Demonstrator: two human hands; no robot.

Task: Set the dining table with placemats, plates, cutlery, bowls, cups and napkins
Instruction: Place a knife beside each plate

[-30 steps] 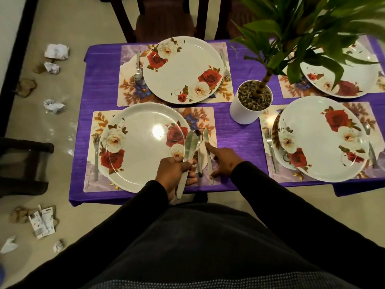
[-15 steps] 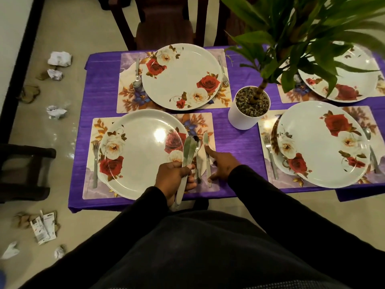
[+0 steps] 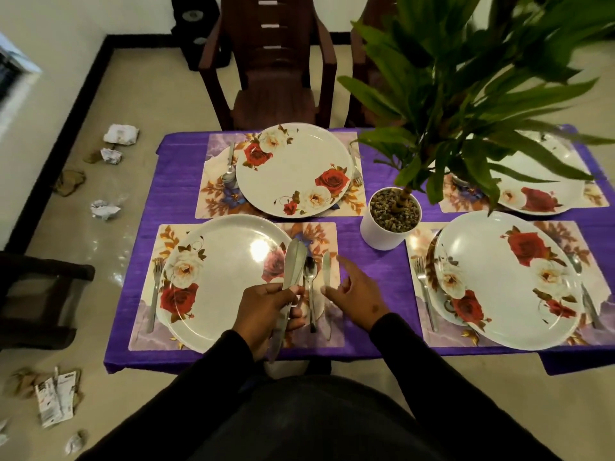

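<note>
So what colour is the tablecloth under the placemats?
Purple, plain with faint streaks. The tablecloth shows best in the head view, the only one given.

Table point(image 3: 372, 271): purple cloth over the whole top.
Placemats: four floral ones, near-left point(image 3: 324, 232), far-left point(image 3: 214, 181), near-right point(image 3: 572, 234), far-right point(image 3: 447, 197).
Centre: white plant pot point(image 3: 387, 232) between the mats, directly on the cloth.

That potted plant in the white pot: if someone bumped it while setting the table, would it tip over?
Possibly. The plant spreads wide and tall above a narrow white pot, so it looks top-heavy. The pebbles filling the pot probably add weight low down and steady it. On the purple tablecloth it might slide rather than topple.
</note>
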